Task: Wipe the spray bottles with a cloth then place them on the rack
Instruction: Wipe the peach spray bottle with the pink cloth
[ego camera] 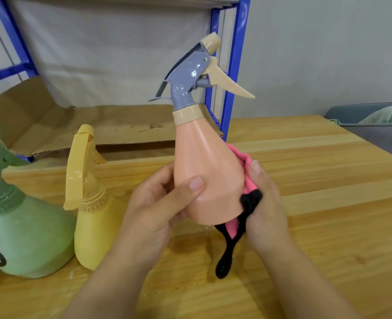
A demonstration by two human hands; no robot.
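**Peach spray bottle mid-wipe, nothing shelved in view**

Peach spray bottle point(209, 171) is held above the desk point(317, 203) near the middle of the scene, tilted slightly, with its grey and cream trigger head pointing up and to the right. The left hand point(158, 210) grips its lower body, thumb laid across the front. The right hand point(266, 203) holds a pink cloth point(244, 158) with black trim bunched against the bottle's right side, with a black loop of the cloth dangling below. A drop of water appears to hang from the bottle's base, so the wiping looks unfinished.

To the left, a yellow bottle point(93, 231) and a green bottle point(27, 236) stand on the desk close together, both probably waiting for their turn. Beyond them is the blue rack point(236, 65), its low shelf lined with flattened cardboard point(52, 125). No bottle shows on the part of it in view. By that reading the task is early: one bottle in hand, two to wipe, all three to shelve. A grey tub point(374, 132) sits at the far right.
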